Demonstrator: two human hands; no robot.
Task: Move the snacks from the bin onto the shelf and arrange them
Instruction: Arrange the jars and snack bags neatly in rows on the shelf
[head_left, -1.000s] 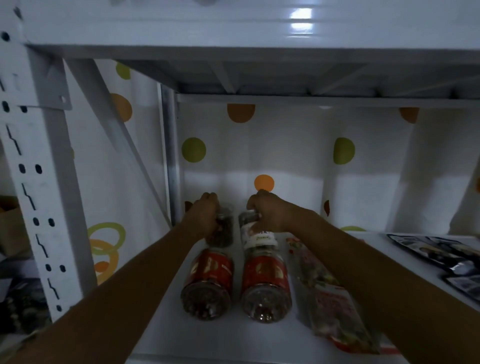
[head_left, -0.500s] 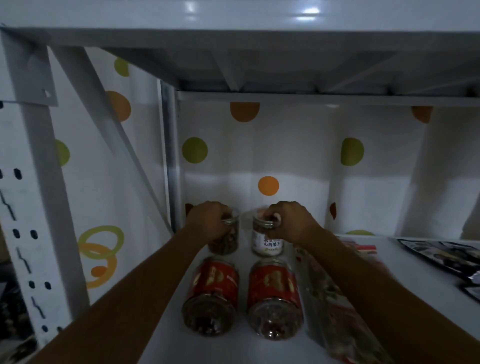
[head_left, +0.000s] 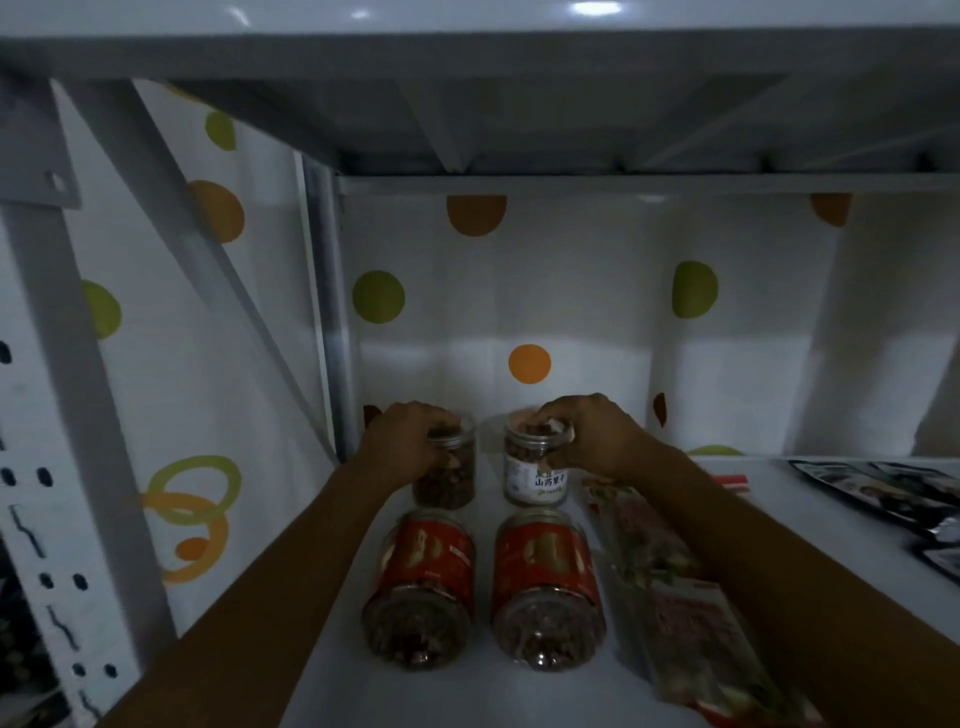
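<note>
Left jar clasped by left grip, right jar by right grip, near shelf back edge.

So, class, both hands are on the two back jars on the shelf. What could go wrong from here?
1. The left hand holds the clear jar and the right hand the labelled jar, each only near its top; either jar could tip or slip.
2. Both forearms pass close by the red jars in front; drawing back might knock them.
3. The right forearm crosses over the snack bag and may drag it.
</note>
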